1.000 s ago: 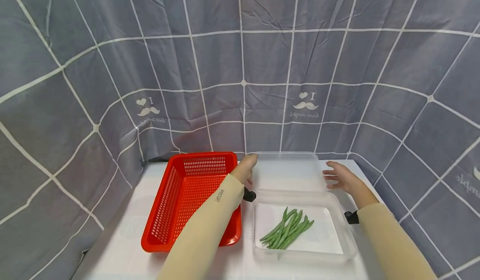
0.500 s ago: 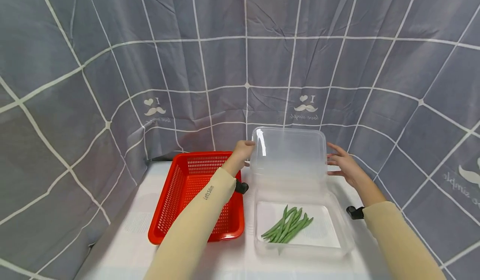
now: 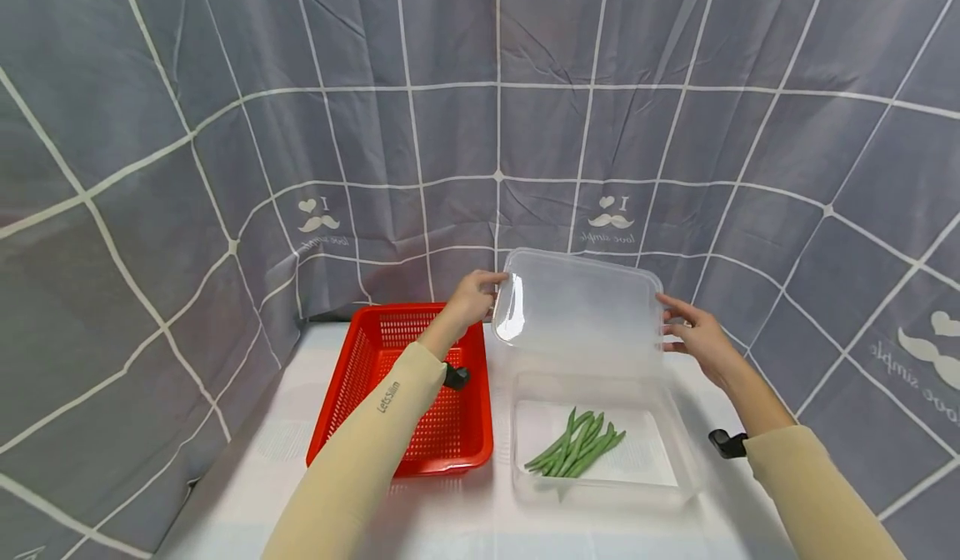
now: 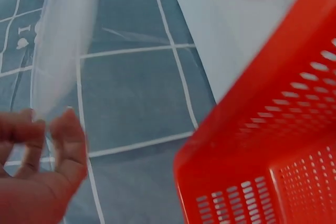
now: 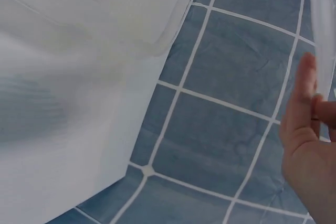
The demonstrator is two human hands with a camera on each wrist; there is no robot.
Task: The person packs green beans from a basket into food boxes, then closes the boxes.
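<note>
A clear plastic lid [image 3: 585, 303] is held up, tilted, above the back of a see-through plastic container [image 3: 688, 452]. My left hand [image 3: 472, 297] pinches the lid's left edge; in the left wrist view, the thumb and fingers of that hand [image 4: 44, 166] meet at the lower end of the lid [image 4: 65, 40]. At the lid's right edge, my right hand [image 3: 703, 342] grips it between thumb and fingers. The right wrist view has this hand [image 5: 310, 150] at the lid's rim [image 5: 323, 19]. Several green beans [image 3: 576, 443] lie in a pile inside the container.
A red perforated basket [image 3: 486, 435] stands left of the container, under my left forearm. Both rest on a white table [image 3: 273, 427]. A grey curtain [image 3: 540, 135] with white grid lines hangs behind and along the sides.
The lid, flat behind the container a second ago, has risen and tilted up in both hands. It now slopes down slightly to the right. The beans have stayed in place.
</note>
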